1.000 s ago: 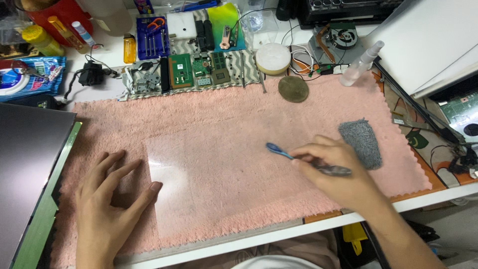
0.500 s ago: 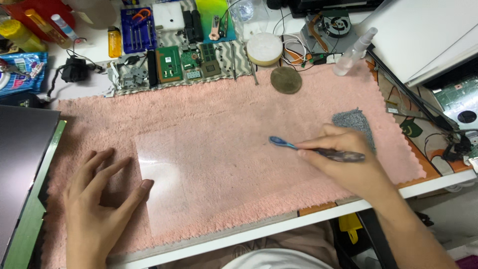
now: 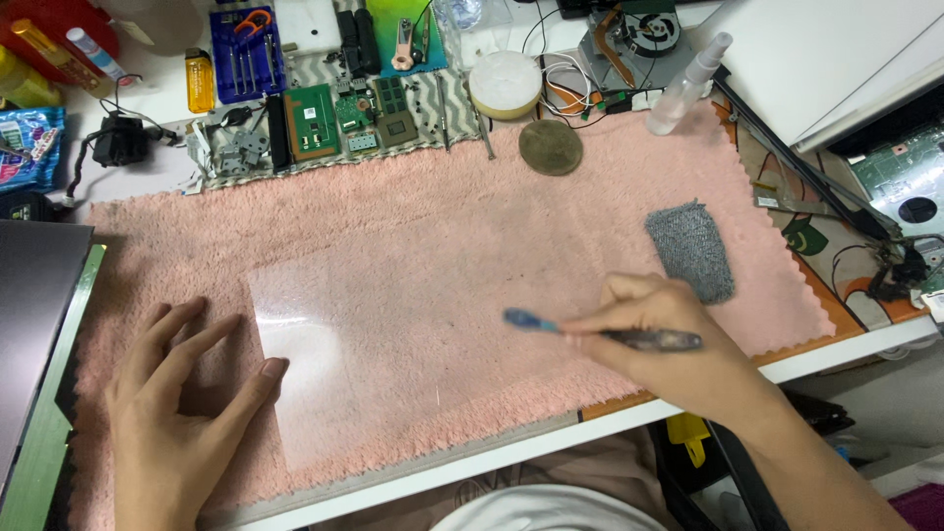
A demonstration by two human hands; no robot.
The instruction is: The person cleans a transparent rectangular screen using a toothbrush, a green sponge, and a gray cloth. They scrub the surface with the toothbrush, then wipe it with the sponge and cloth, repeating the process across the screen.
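Note:
A clear plastic sheet lies flat on a pink towel. My left hand rests palm down with fingers spread on the towel at the sheet's left edge, thumb touching the sheet. My right hand grips a toothbrush with a dark handle and blue head; the head points left over the sheet's right part. A small grey cloth lies just beyond my right hand.
Behind the towel are green circuit boards, a blue tool case, a round white lid, a brown disc, a spray bottle and a cooling fan. A dark laptop part lies at left. The desk edge runs along the front.
The view has shifted, so everything sits lower and further right in frame. My right hand with the toothbrush has stayed over the sheet's right part; my left hand remains at its left edge.

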